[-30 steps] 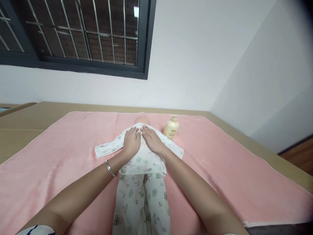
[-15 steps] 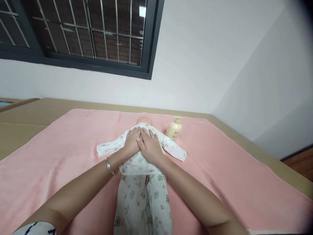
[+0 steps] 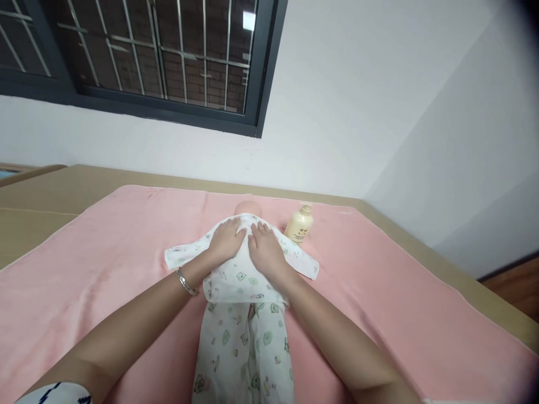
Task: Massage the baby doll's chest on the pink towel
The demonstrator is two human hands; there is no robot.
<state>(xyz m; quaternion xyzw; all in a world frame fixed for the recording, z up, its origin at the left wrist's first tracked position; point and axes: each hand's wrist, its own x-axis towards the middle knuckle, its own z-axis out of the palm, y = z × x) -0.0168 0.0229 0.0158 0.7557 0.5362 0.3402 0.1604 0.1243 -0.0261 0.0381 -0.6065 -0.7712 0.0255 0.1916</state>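
A baby doll (image 3: 248,209) lies stretched out, its bald head at the far end. It wears a white printed top (image 3: 242,280) with the sleeves spread to both sides, and matching trousers (image 3: 225,342) that run toward me. My left hand (image 3: 227,238) rests flat on the left part of the doll's chest, fingers stretched out. On the right part of the chest lies my right hand (image 3: 267,247), also flat and open. A strip of the top shows between the two hands. Neither hand grips anything.
Under the doll a pink blanket (image 3: 126,280) covers most of the wooden surface (image 3: 96,177). A cream pump bottle (image 3: 300,224) stands beside the doll's right-hand sleeve. Behind are a white wall (image 3: 337,112) and a barred window (image 3: 168,56).
My hands were together at the middle of the chest, fingers touching. They have slid apart to left and right, still flat on the top. The view has shifted slightly.
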